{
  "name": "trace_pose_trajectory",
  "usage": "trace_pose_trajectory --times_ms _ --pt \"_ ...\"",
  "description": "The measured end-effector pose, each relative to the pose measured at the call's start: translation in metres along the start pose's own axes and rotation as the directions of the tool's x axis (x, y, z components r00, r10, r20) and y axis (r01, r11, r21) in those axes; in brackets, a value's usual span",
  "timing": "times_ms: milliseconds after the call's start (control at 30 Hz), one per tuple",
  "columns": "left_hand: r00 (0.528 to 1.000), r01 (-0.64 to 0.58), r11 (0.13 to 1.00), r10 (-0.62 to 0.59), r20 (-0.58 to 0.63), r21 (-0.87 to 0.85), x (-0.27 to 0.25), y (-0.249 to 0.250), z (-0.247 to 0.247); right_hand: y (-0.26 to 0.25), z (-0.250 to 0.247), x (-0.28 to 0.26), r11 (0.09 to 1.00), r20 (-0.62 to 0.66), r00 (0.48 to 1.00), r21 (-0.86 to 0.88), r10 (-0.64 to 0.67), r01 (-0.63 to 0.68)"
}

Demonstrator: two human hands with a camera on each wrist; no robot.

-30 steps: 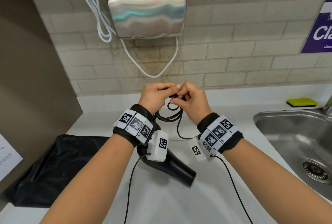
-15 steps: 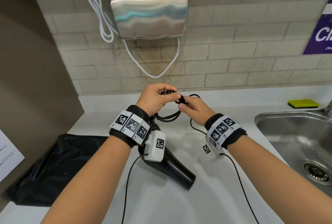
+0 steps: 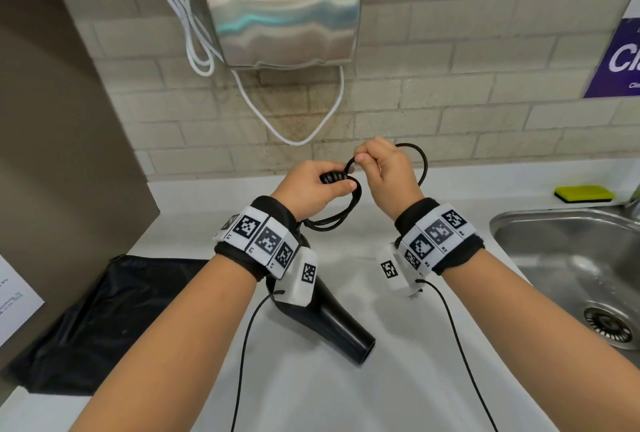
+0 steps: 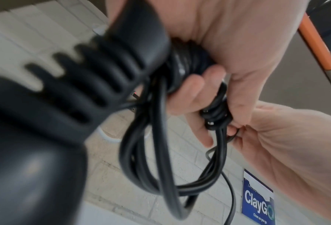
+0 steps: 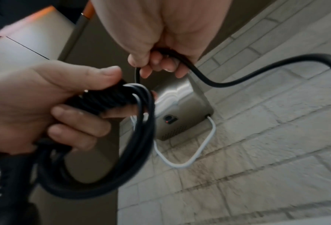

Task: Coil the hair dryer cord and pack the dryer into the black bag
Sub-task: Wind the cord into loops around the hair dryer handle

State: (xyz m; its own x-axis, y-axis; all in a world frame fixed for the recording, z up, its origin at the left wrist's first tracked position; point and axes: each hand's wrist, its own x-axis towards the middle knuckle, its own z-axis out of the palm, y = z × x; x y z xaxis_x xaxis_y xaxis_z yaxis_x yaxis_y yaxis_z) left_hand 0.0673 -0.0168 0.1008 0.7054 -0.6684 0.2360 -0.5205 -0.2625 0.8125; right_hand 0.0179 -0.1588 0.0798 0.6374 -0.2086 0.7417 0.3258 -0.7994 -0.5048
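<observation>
The left hand (image 3: 313,189) is clamping the coiled cord (image 3: 341,179) above the counter while the right hand (image 3: 388,173), just beside it, is pinching the loose loop, with the dryer (image 3: 332,321) hanging beneath and the black bag (image 3: 104,321) lying farther left.

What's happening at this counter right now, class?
A person is coiling a black hair dryer's cord. The left hand grips the gathered loops together with the dryer's handle; the right hand pinches the free length, looping it toward the bundle. The hair dryer hangs nozzle-down over the white counter. The black bag lies flat at the left, not yet in use.
</observation>
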Motion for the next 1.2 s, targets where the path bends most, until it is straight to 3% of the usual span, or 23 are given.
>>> trace_pose_trajectory --times_ms 200,400,533,667,833,967,1100,1200 --pt "0.986 -0.035 0.983 0.004 -0.169 -0.179 -0.001 -0.004 0.005 0.002 0.001 -0.008 0.999 -0.097 0.995 0.035 0.009 -0.005" --pt "0.987 -0.030 0.983 0.000 -0.161 -0.181 -0.003 -0.005 0.008 0.036 -0.008 -0.031 0.980 -0.065 0.987 -0.129 0.145 -0.152" --pt "0.989 -0.026 0.992 0.008 -0.147 -0.122 -0.005 -0.004 0.009 0.062 -0.012 -0.055 0.918 -0.043 0.947 -0.237 0.318 -0.319" --pt "0.990 -0.020 0.995 0.006 -0.141 -0.101 -0.004 -0.004 0.010 0.070 -0.007 -0.074 0.893 -0.015 0.918 -0.225 0.396 -0.389" --pt "0.991 -0.020 0.990 0.002 -0.133 -0.141 -0.002 -0.006 0.009 0.070 -0.007 -0.069 0.809 -0.120 0.847 -0.255 0.517 -0.530" --pt "0.983 -0.022 0.973 -0.020 -0.183 -0.229 -0.001 -0.006 0.007 0.069 -0.012 -0.054 0.817 -0.102 0.821 -0.089 0.562 -0.570" --pt "0.971 -0.003 0.946 -0.074 -0.227 -0.324 0.000 -0.006 0.005 0.073 -0.014 -0.051 0.814 -0.178 0.796 0.190 0.579 -0.550" --pt "0.966 0.013 0.964 -0.081 -0.245 -0.267 0.002 -0.006 0.007 0.082 -0.013 -0.066 0.727 -0.049 0.743 0.258 0.667 -0.636"
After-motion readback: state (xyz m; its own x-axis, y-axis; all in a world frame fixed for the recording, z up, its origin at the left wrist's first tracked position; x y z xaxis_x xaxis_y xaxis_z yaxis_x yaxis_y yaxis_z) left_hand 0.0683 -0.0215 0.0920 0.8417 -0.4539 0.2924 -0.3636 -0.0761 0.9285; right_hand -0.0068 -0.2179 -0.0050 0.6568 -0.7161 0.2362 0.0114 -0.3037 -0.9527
